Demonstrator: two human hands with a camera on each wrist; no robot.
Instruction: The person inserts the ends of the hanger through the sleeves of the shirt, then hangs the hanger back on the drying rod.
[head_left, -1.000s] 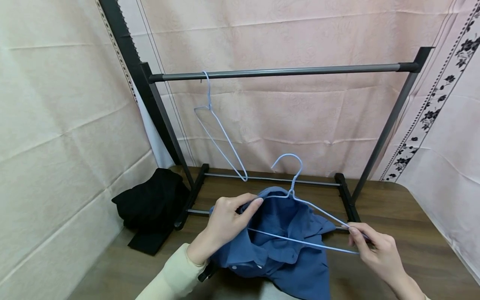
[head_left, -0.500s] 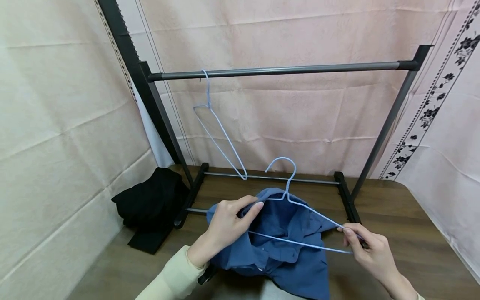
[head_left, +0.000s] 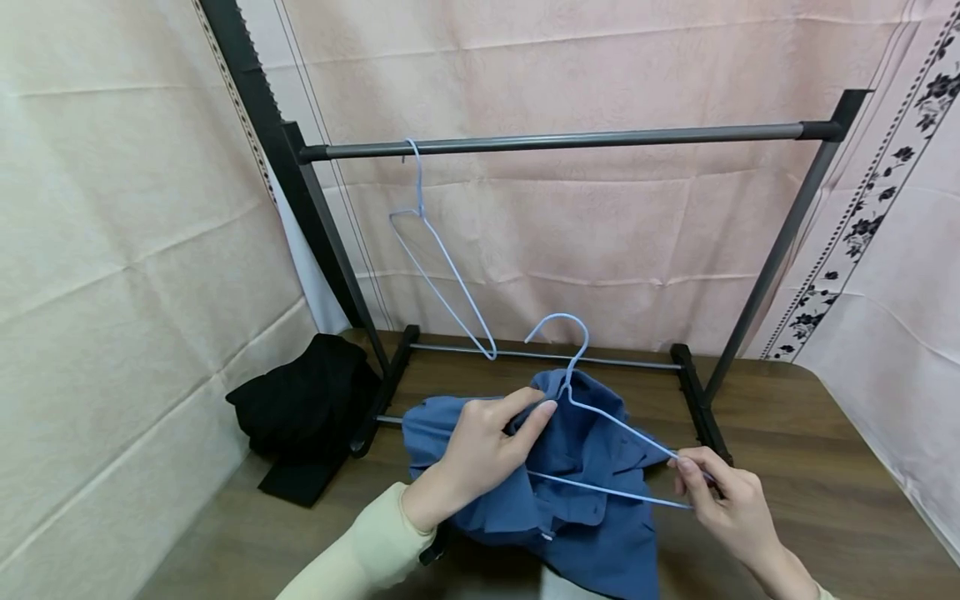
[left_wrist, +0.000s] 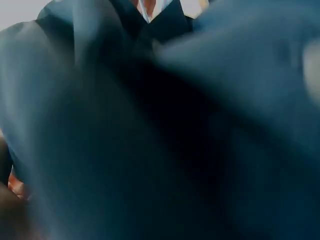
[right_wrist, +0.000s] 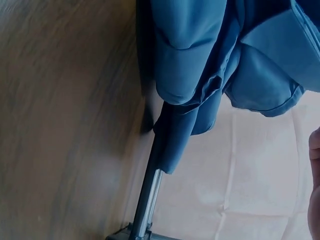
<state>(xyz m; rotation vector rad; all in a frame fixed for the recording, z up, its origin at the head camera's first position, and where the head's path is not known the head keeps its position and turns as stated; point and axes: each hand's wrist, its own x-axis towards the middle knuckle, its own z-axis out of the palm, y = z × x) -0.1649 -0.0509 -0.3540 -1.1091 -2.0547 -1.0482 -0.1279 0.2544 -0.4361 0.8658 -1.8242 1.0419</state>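
A blue collared shirt (head_left: 600, 533) lies bunched in front of me, its collar spread. A light blue wire hanger (head_left: 585, 336) reaches into the collar, hook upward, its left end hidden by cloth and hand. My left hand (head_left: 483, 446) pinches the collar beside the hanger's neck between thumb and fingers. With thumb and fingertips, my right hand (head_left: 727, 500) grips the hanger's right end, outside the shirt. Blurred shirt cloth (left_wrist: 75, 125) fills most of the left wrist view. In the right wrist view, the shirt (right_wrist: 187, 60) hangs over a rack rail, with part of the right hand (right_wrist: 315, 185) at the edge.
A black clothes rack stands behind, with its top bar (head_left: 600, 140) running across. Another light blue hanger (head_left: 420, 183) hangs from it at the left. A folded black garment (head_left: 300, 408) lies by the rack's left foot on the wooden table (head_left: 810, 433).
The hanger and my right hand have shifted left, further into the collar. My left hand has moved right along the collar toward the hanger's neck, and more shirt cloth shows at the left.
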